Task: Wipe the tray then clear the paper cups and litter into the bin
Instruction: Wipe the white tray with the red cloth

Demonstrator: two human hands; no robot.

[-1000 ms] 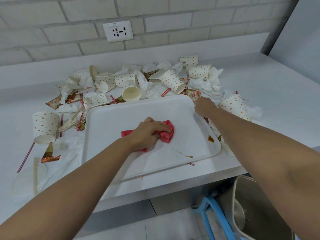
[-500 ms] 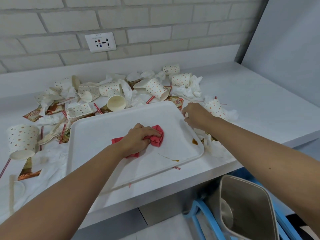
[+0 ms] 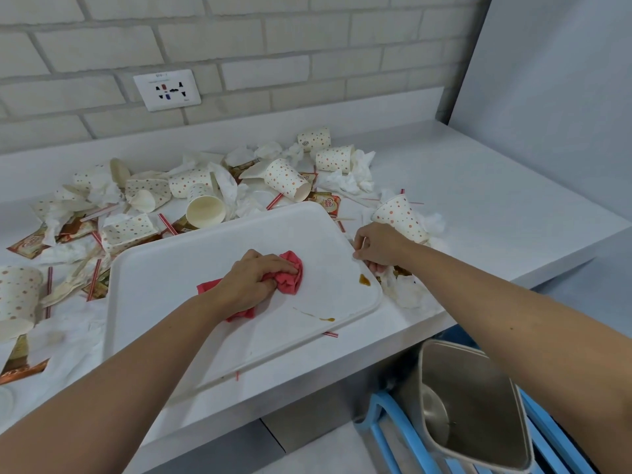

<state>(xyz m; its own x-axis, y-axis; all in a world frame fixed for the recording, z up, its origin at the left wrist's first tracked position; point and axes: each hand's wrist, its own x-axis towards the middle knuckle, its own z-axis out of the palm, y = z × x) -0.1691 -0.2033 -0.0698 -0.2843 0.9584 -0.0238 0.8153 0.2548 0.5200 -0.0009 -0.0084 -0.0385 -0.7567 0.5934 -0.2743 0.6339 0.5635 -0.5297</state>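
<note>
A white tray (image 3: 171, 278) lies on the grey counter, its near edge jutting past the counter's front. My left hand (image 3: 251, 278) presses a crumpled red cloth (image 3: 290, 273) onto the tray's middle, fingers curled over it. My right hand (image 3: 378, 246) grips the tray's right rim. Brown spills remain: a blob (image 3: 364, 279) near the right rim and a streak (image 3: 316, 316) near the front edge. Dotted paper cups (image 3: 287, 179) and crumpled tissues (image 3: 349, 181) are heaped behind the tray. A steel bin (image 3: 478, 398) stands open below the counter at the right.
More cups lie around: one (image 3: 17, 295) at the far left, one (image 3: 402, 217) just behind my right hand. Sachets, red-striped straws (image 3: 94, 278) and wooden stirrers litter the counter. A blue frame (image 3: 386, 429) stands beside the bin. A wall socket (image 3: 167, 90) sits above.
My right hand slid along the tray's right rim toward me. My left hand and the cloth stayed near the tray's middle. The view shifted right and down, showing more of the bin.
</note>
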